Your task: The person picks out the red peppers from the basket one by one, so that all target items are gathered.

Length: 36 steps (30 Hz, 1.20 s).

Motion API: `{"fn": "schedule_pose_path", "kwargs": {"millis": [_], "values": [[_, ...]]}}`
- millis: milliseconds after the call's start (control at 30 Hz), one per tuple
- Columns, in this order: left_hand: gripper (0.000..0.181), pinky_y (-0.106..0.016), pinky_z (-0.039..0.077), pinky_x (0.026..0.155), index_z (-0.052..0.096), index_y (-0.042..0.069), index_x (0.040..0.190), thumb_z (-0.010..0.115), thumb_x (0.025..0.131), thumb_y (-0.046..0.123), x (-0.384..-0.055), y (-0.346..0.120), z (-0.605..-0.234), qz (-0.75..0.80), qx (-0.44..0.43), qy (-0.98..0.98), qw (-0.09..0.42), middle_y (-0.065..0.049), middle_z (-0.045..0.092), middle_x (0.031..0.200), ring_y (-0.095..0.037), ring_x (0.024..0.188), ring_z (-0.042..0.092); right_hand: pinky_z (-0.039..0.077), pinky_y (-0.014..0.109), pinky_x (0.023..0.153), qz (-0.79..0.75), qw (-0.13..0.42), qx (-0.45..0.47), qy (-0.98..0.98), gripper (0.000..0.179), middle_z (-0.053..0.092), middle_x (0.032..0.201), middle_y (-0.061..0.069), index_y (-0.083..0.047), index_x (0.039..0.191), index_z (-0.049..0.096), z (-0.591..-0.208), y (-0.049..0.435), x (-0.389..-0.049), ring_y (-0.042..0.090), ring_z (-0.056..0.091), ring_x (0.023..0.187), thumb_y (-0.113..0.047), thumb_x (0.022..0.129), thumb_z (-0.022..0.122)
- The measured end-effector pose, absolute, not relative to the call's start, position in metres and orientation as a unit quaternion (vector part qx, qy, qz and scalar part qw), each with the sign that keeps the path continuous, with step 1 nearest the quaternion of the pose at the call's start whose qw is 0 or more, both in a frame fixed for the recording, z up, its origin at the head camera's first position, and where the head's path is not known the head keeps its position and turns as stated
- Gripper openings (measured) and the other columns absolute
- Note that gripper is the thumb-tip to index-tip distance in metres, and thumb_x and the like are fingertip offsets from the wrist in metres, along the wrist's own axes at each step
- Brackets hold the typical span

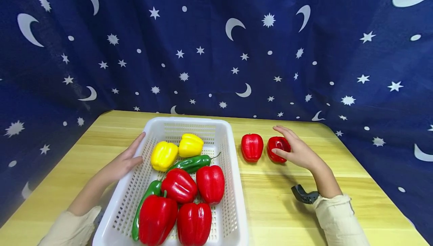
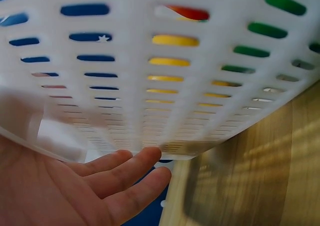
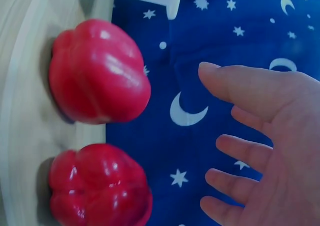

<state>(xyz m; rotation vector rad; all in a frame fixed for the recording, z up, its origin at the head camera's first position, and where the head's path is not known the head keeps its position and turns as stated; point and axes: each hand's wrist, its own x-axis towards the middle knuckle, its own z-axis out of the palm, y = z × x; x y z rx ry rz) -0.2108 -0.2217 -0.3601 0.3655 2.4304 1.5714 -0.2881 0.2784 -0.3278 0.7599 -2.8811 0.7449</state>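
Note:
A white plastic basket (image 1: 239,201) holds two yellow bell peppers (image 1: 164,156), two long green peppers (image 1: 192,163) and several red bell peppers (image 1: 210,184). Along the basket's left rim lies my left hand (image 1: 125,163), fingers extended; in the left wrist view these fingers sit close to its slotted side wall (image 2: 130,110). On the table to the right of the basket are two more red bell peppers, a nearer-to-basket one (image 1: 252,147) and a right one (image 1: 278,144). My right hand (image 1: 299,152) hovers by the right one, thumb and fingers spread, holding nothing.
The wooden table (image 1: 270,208) carries everything. A dark blue cloth (image 1: 209,32) with moons and stars hangs behind and at both sides. A black curved wrist mount (image 1: 304,195) juts out beside my right wrist.

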Motion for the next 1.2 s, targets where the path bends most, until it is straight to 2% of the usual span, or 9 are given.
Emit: {"fn": "schedule_pose_path", "kwargs": {"millis": [267, 600, 733, 900, 1200], "values": [[0.078, -0.043, 0.059, 0.058, -0.012, 0.03, 0.146, 0.035, 0.089, 0.003, -0.211, -0.22, -0.359, 0.531, 0.118, 0.831, 0.113, -0.028, -0.001, 0.149, -0.051, 0.106, 0.052, 0.036, 0.066, 0.095, 0.239, 0.038, 0.256, -0.936, 0.07, 0.024, 0.146, 0.022, -0.008, 0.141, 0.029, -0.321, 0.263, -0.277, 0.045, 0.028, 0.129, -0.023, 0.082, 0.065], [0.078, -0.044, 0.058, 0.057, -0.012, 0.032, 0.145, 0.035, 0.089, 0.004, -0.211, -0.22, -0.359, 0.532, 0.114, 0.831, 0.116, -0.026, -0.002, 0.15, -0.051, 0.105, 0.053, 0.039, 0.064, 0.094, 0.237, 0.054, 0.287, -0.926, 0.07, 0.027, 0.145, 0.02, -0.011, 0.141, 0.031, -0.314, 0.245, -0.262, 0.044, 0.032, 0.128, -0.023, 0.081, 0.067], [0.078, -0.044, 0.058, 0.057, -0.011, 0.032, 0.145, 0.035, 0.089, 0.004, -0.211, -0.22, -0.359, 0.533, 0.112, 0.831, 0.115, -0.026, -0.002, 0.15, -0.051, 0.105, 0.053, 0.036, 0.063, 0.098, 0.236, 0.063, 0.306, -0.92, 0.07, 0.028, 0.145, 0.018, -0.01, 0.14, 0.033, -0.313, 0.235, -0.256, 0.041, 0.032, 0.129, -0.025, 0.081, 0.067], [0.078, -0.044, 0.058, 0.057, -0.012, 0.032, 0.145, 0.035, 0.089, 0.003, -0.211, -0.22, -0.359, 0.536, 0.114, 0.829, 0.114, -0.027, -0.001, 0.15, -0.051, 0.105, 0.053, 0.041, 0.057, 0.098, 0.23, 0.072, 0.331, -0.913, 0.069, 0.031, 0.145, 0.015, -0.01, 0.138, 0.036, -0.313, 0.218, -0.247, 0.036, 0.034, 0.13, -0.028, 0.079, 0.069], [0.079, -0.044, 0.058, 0.057, -0.012, 0.03, 0.145, 0.035, 0.088, 0.003, -0.211, -0.221, -0.358, 0.539, 0.117, 0.826, 0.117, -0.028, 0.0, 0.149, -0.05, 0.103, 0.055, 0.042, 0.052, 0.1, 0.231, 0.043, 0.354, -0.905, 0.074, 0.029, 0.147, 0.007, -0.017, 0.141, 0.033, -0.311, 0.186, -0.232, 0.028, 0.034, 0.132, -0.036, 0.079, 0.068]]}}
